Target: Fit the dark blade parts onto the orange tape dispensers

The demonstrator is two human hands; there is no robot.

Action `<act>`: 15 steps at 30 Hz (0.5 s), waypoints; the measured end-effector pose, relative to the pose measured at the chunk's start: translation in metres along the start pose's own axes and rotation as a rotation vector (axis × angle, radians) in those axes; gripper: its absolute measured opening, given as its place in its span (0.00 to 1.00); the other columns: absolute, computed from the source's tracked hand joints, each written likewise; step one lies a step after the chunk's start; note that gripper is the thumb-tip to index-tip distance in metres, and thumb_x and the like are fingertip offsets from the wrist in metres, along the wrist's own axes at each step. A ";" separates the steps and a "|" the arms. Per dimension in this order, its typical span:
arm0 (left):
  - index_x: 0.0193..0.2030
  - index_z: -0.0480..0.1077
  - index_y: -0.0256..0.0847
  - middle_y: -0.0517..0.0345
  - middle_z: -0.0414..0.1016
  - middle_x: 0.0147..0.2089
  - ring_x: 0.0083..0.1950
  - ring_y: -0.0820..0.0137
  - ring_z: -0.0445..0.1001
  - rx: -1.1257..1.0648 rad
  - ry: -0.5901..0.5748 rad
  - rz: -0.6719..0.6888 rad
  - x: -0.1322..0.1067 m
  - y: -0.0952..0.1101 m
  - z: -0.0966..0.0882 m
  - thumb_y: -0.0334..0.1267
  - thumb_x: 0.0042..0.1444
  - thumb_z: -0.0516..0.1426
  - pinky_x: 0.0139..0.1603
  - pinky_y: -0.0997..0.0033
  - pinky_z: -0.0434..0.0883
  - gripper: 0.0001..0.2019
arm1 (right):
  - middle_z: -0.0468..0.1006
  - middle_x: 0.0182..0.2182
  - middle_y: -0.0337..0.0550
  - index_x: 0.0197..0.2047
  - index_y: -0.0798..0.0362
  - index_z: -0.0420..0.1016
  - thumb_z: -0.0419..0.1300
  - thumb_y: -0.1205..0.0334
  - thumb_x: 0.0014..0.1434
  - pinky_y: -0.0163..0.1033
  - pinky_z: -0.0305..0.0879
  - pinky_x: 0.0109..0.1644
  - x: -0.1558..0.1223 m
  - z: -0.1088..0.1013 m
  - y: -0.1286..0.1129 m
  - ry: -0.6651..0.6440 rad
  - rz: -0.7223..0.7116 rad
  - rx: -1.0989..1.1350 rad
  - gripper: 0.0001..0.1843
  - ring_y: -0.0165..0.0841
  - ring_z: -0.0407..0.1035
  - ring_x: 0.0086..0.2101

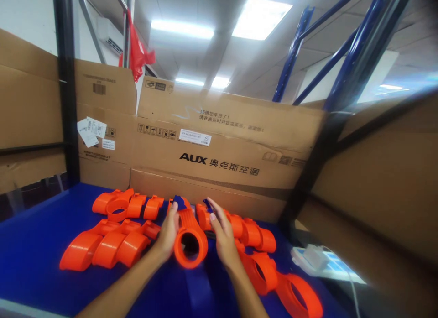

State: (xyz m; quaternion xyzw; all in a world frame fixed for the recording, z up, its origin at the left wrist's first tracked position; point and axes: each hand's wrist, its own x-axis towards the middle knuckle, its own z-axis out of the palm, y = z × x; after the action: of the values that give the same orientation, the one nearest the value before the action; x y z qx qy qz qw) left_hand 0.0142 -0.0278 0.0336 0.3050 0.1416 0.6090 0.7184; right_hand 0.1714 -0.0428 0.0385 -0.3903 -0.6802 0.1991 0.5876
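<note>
Left hand (168, 233), right hand (221, 233) flank orange ring part (190, 245), fingers extended.

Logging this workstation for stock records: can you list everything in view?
orange ring-ended parts: over a dozen, orange, spread across the table
central orange part: one, orange, between both hands
table: one, blue, foreground
cardboard boxes: several, brown, along the table's back and sides
red cloth: one, red, hanging top left
rack beams: several, blue, upper right
white device: one, white, cabled, right edge
left hand: against the central part's left side
right hand: fingers extended, against its right side
</note>
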 end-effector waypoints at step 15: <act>0.54 0.68 0.45 0.51 0.72 0.57 0.60 0.56 0.70 0.282 -0.024 0.335 -0.004 -0.003 -0.005 0.35 0.46 0.68 0.57 0.62 0.68 0.27 | 0.77 0.53 0.48 0.58 0.43 0.74 0.64 0.59 0.60 0.56 0.66 0.57 -0.001 -0.019 -0.022 0.036 -0.322 -0.335 0.22 0.46 0.70 0.53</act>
State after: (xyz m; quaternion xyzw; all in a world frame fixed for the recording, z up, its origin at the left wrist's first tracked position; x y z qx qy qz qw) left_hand 0.0124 -0.0309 0.0275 0.4292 0.1641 0.6903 0.5589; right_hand 0.1832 -0.0610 0.0585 -0.3722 -0.7467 -0.0200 0.5509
